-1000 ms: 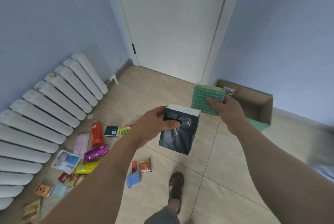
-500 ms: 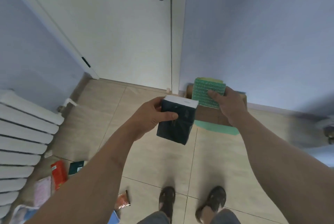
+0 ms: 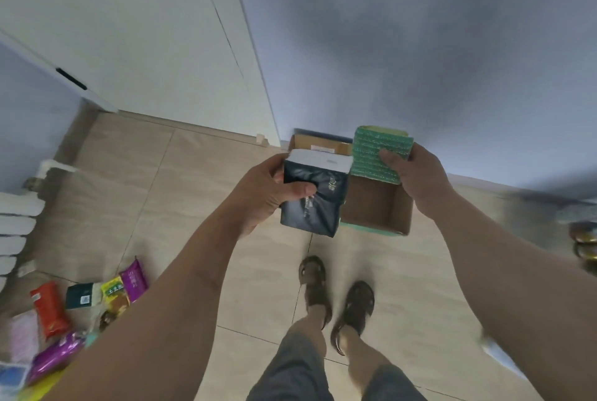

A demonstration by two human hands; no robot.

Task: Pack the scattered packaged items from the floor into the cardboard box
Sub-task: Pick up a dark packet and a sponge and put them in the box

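Above cardboard box (image 3: 374, 210): left grip (image 3: 258, 193) clasps dark pack (image 3: 315, 206); right grip (image 3: 416, 177) pinches green pack (image 3: 371, 155).

1. There is a single view, from a camera worn on the person's head; no second view shares the scene.
2. It looks forward and steeply down, along both forearms to the person's own sandalled feet (image 3: 336, 300) on the tiled floor (image 3: 181, 193).
3. It faces a room corner where a white door (image 3: 135, 35) meets a blue wall (image 3: 420, 45).
4. The hands sit close, near frame centre; the cardboard box (image 3: 374, 206) lies just beyond.
5. The wide lens bends the edges, and the right margin is blurred, perhaps from head motion.
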